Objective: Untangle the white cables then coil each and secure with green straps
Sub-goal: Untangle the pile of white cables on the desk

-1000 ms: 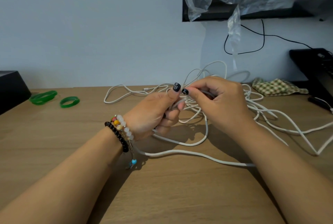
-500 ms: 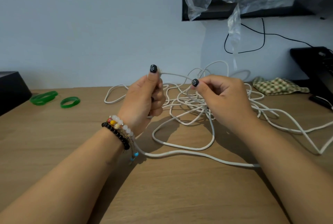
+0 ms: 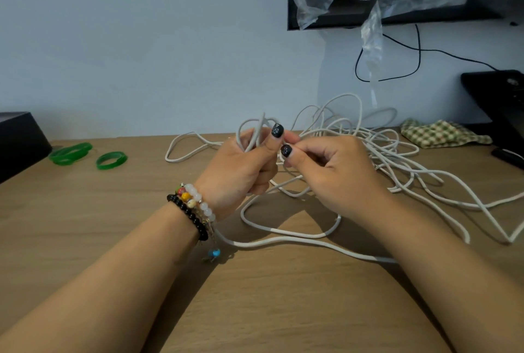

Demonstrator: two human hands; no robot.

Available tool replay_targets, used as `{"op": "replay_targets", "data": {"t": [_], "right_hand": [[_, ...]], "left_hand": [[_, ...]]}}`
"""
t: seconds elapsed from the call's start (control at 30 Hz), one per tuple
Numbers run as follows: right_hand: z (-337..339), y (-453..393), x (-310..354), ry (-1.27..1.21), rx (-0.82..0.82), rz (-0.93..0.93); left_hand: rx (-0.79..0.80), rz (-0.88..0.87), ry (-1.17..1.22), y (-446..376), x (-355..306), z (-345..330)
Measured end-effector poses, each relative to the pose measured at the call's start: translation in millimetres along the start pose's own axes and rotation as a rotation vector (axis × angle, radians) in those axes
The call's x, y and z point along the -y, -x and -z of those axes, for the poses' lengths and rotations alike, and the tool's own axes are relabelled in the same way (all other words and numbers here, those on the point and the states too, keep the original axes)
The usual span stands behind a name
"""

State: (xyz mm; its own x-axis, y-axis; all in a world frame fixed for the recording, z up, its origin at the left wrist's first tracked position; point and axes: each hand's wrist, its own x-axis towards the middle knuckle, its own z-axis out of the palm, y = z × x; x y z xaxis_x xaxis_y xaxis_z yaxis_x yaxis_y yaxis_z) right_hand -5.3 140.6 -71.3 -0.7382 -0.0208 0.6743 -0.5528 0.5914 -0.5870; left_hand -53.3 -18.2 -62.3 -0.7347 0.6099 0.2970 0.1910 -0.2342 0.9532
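Raised over the table's (image 3: 85, 239) middle, the left hand (image 3: 238, 171) grips loops of white cable (image 3: 382, 154), while the right hand (image 3: 331, 174) apparently pinches a strand.

Honestly there's nothing you can read here, no text, labels, brand names or numbers anywhere. Your tangled white cables (image 3: 368, 154) are plain, the translucent green rubber straps (image 3: 85, 154) carry no print you can make out, and the black box at the left edge (image 3: 19, 142) shows a blank face.
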Motion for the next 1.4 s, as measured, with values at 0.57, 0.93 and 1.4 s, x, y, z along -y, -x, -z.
{"op": "replay_targets", "data": {"t": [0.57, 0.93, 1.4], "right_hand": [[-12, 8, 12, 0.04, 0.271, 0.028], [-22, 12, 13, 0.033, 0.375, 0.066], [16, -3, 4, -0.001, 0.311, -0.132]], "left_hand": [[-0.476, -0.035, 0.34, -14, -5, 12], [-0.359, 0.068, 0.786, -9, -11, -2], [-0.373, 0.173, 0.523, -6, -26, 27]]}}
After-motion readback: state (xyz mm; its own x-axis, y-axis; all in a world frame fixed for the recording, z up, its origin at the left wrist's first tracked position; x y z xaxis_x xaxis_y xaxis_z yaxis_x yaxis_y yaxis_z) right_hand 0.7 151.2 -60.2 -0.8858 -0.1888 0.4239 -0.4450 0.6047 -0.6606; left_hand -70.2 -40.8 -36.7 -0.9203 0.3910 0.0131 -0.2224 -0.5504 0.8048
